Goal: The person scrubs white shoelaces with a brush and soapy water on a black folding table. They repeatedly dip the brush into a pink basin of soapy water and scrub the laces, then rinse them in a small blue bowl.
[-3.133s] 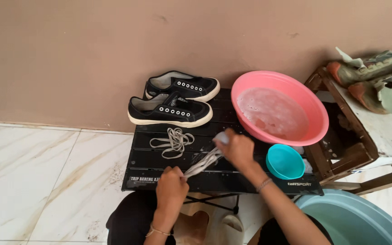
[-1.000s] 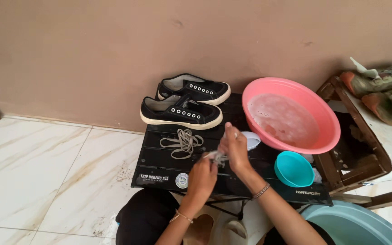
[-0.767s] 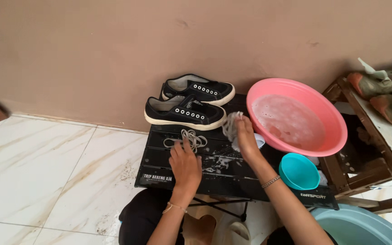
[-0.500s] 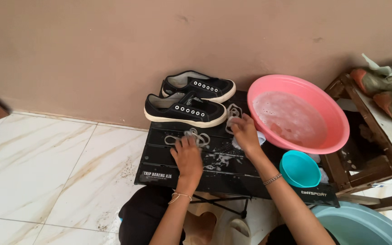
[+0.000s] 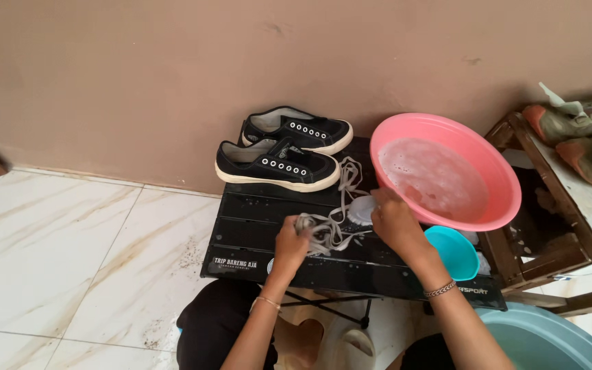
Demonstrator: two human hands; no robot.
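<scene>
On the low black folding table (image 5: 241,236) lie pale shoelaces (image 5: 330,229). My left hand (image 5: 289,243) is closed on the near end of the laces. My right hand (image 5: 392,219) grips a small white brush (image 5: 360,209) beside the laces, by the rim of the pink basin (image 5: 447,171). A lace strand (image 5: 346,177) trails up toward the shoes. Two black sneakers with white soles, one in front (image 5: 275,164) and one behind (image 5: 296,129), stand without laces at the table's far edge.
The pink basin holds soapy water. A small teal bowl (image 5: 453,250) sits at the table's right end. A wooden rack (image 5: 549,226) with worn shoes (image 5: 584,130) stands on the right. A large blue-grey tub (image 5: 549,342) is at bottom right. White marble floor (image 5: 70,253) lies left.
My hands moved from stretching one lace to the lace pile near the sneakers, then back toward me. My right hand now holds the white brush by the basin.
</scene>
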